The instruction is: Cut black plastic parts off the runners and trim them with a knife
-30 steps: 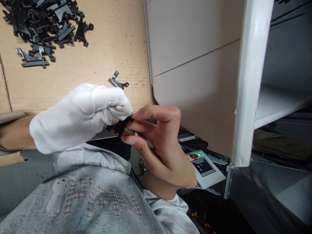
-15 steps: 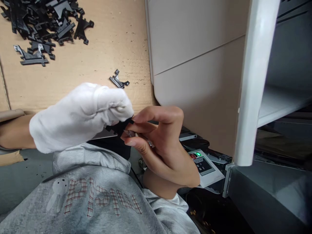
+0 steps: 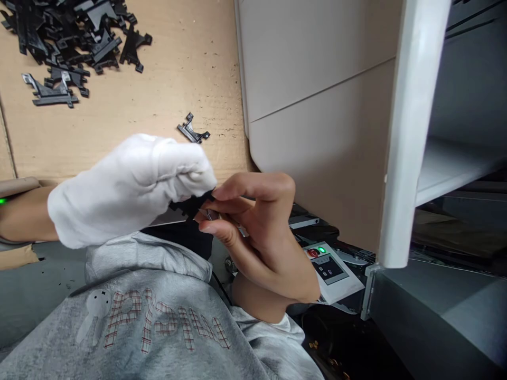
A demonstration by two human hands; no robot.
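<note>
My left hand [image 3: 130, 187], in a white glove, is closed around a small black plastic part [image 3: 194, 205] that pokes out past its fingertips. My bare right hand [image 3: 261, 237] meets it from the right, with thumb and fingers pinched on the same part; a thin metal piece shows between those fingers. Both hands hover above my grey sweatshirt [image 3: 150, 316], in front of the cardboard sheet [image 3: 158, 100].
A heap of black plastic parts [image 3: 67, 37] lies at the cardboard's far left, one loose part [image 3: 192, 131] nearer my hands. A beige machine housing [image 3: 317, 105] rises on the right. Below it sits a control panel [image 3: 330, 269] with red and green buttons.
The hands stay almost still on the part; the fingers shift only slightly.
</note>
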